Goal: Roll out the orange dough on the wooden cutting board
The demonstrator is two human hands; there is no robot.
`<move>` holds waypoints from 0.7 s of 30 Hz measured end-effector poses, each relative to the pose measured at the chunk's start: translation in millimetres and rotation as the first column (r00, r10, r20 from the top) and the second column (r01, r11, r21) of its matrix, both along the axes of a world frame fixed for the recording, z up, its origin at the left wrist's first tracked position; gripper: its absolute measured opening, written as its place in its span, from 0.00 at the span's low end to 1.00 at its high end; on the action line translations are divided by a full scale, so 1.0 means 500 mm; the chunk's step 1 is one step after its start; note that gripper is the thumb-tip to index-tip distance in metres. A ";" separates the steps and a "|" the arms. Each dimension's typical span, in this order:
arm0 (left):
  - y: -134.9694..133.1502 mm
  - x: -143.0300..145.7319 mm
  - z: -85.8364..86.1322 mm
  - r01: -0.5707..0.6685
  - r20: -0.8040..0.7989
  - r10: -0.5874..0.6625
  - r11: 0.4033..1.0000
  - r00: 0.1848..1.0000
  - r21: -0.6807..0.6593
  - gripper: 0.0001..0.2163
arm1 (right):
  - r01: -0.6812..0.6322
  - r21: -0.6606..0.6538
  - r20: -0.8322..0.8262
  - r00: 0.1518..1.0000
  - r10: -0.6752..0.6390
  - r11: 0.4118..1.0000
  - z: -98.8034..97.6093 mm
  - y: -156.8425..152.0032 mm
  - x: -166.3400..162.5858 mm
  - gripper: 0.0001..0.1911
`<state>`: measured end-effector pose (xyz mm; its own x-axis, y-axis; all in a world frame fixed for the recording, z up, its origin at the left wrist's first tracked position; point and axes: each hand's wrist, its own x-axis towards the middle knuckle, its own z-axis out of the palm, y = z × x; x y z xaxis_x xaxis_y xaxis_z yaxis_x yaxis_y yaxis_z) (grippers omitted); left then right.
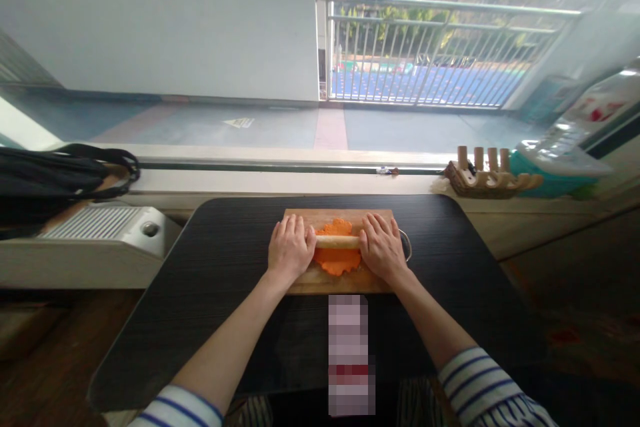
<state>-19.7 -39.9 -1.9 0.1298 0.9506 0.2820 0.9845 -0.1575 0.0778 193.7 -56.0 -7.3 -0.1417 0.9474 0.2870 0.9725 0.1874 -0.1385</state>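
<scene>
A wooden rolling pin (338,241) lies across a flattened orange sheet of dough or clay (337,263) with ragged edges. Under both is a wooden board (310,284) with a metal ring handle (409,245) at its right side. My left hand (291,245) is closed over the pin's left end, and my right hand (384,245) over its right end. The orange sheet shows above and below the pin, between the two hands. Both ends of the pin are hidden beneath my fingers and palms.
The board rests on a dark table (225,260). A blurred-out pinkish item (349,340) is nearer me. On the windowsill sit a wicker basket with wooden pieces (480,180) and a teal container (555,173). A black bag (55,177) lies over the radiator (100,221) at left.
</scene>
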 end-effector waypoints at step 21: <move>-0.133 -0.032 -0.008 0.087 0.081 -0.089 0.996 0.993 0.025 0.27 | -0.101 0.050 -0.001 0.995 0.101 0.994 -0.018 -0.129 0.009 0.26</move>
